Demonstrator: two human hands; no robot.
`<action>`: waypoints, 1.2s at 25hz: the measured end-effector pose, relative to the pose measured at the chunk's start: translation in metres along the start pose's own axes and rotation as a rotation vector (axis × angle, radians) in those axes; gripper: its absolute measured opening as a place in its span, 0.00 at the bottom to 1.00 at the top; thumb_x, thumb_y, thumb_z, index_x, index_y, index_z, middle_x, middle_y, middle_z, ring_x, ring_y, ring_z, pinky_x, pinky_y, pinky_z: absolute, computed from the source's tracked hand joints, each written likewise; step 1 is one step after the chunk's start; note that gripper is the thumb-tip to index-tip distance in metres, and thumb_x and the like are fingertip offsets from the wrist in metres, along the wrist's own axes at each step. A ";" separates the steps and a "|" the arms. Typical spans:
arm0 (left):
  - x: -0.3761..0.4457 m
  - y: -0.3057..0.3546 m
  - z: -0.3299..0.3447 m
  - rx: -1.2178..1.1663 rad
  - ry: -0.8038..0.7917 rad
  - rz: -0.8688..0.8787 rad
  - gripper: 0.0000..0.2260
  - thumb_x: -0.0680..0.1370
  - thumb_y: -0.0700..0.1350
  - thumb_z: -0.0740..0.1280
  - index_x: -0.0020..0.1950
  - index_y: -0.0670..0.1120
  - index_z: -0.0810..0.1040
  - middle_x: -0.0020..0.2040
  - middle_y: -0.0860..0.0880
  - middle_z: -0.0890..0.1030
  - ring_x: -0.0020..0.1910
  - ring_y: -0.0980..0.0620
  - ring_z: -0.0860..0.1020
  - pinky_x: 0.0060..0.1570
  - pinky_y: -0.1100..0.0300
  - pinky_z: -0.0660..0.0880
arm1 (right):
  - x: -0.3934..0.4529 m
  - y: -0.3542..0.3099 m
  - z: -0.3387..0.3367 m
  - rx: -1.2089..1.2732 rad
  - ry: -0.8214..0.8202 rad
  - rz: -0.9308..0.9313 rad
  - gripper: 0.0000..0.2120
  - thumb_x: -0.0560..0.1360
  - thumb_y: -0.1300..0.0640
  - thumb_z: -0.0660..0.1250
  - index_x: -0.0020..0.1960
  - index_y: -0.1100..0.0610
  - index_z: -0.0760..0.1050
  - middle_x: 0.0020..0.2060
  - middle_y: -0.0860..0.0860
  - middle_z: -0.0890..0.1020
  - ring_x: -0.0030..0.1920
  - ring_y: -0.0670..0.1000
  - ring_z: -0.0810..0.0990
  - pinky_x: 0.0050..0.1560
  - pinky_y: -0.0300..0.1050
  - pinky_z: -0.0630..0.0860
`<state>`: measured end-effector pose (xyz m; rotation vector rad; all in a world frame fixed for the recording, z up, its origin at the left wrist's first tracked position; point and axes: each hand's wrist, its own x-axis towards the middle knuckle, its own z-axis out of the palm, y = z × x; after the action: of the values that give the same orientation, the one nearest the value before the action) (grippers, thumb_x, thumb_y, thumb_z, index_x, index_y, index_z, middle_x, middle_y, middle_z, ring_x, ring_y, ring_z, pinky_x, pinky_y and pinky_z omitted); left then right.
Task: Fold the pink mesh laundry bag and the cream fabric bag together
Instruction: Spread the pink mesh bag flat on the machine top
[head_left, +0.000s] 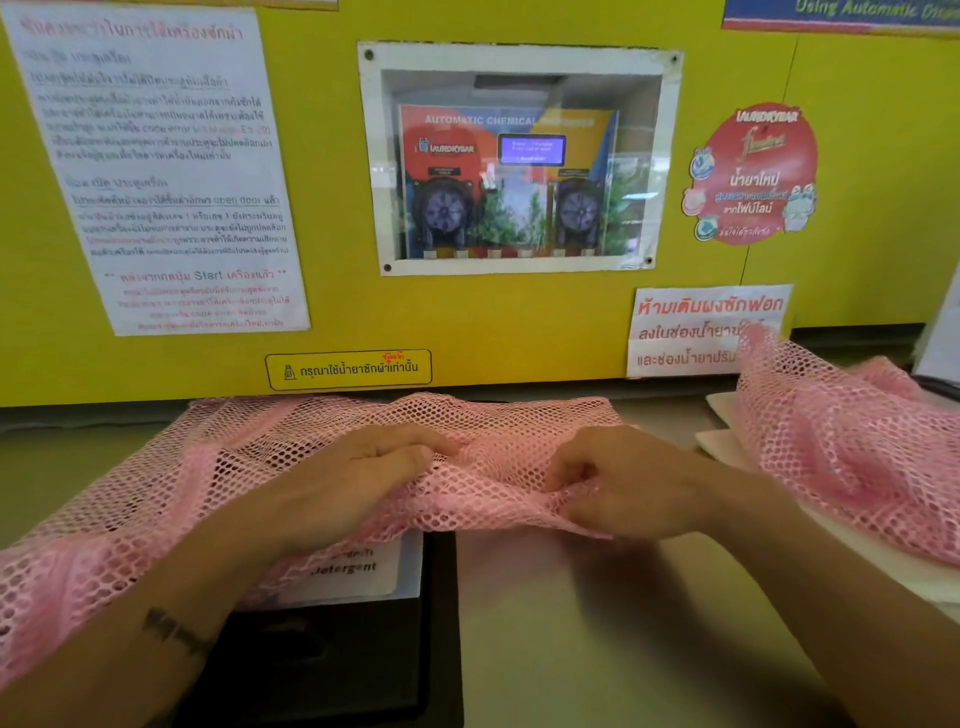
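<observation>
A pink mesh laundry bag (218, 457) lies spread across the top of a washing machine, reaching from the left edge to the middle. My left hand (358, 478) rests on it with fingers curled into the mesh near its front edge. My right hand (623, 478) pinches the same front fold a little to the right. More pink mesh (841, 441) lies bunched at the right on top of a cream fabric bag (727, 447), of which only flat pale edges show.
A yellow wall panel (467, 322) with notices and a windowed chemical dispenser (519, 166) stands right behind the work surface. A black detergent drawer (322, 649) with a white label sits below my left forearm. The pale machine top (597, 623) stretches toward me.
</observation>
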<state>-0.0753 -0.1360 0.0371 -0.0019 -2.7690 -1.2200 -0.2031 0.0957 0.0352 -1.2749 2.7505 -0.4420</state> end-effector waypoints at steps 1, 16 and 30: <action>-0.001 0.000 -0.001 0.014 -0.009 -0.012 0.13 0.82 0.51 0.57 0.59 0.64 0.78 0.65 0.65 0.74 0.62 0.66 0.70 0.59 0.59 0.65 | 0.000 0.001 0.000 -0.022 -0.031 0.032 0.12 0.72 0.52 0.70 0.55 0.48 0.80 0.50 0.43 0.78 0.52 0.46 0.76 0.54 0.42 0.72; -0.002 0.017 -0.002 -0.015 -0.090 0.069 0.10 0.80 0.52 0.62 0.57 0.58 0.81 0.59 0.55 0.83 0.59 0.56 0.80 0.65 0.47 0.72 | -0.006 0.021 -0.015 0.017 -0.105 0.175 0.24 0.75 0.46 0.68 0.69 0.43 0.69 0.67 0.45 0.72 0.63 0.46 0.70 0.60 0.44 0.66; 0.008 -0.017 0.005 0.628 -0.304 -0.330 0.39 0.71 0.74 0.57 0.77 0.65 0.46 0.81 0.50 0.41 0.79 0.46 0.42 0.76 0.40 0.45 | 0.015 0.015 -0.007 -0.008 -0.012 0.117 0.37 0.73 0.35 0.64 0.77 0.42 0.55 0.79 0.50 0.56 0.78 0.54 0.54 0.75 0.59 0.55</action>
<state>-0.0842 -0.1442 0.0215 0.3631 -3.3983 -0.3563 -0.2256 0.0948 0.0380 -1.1066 2.8009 -0.4124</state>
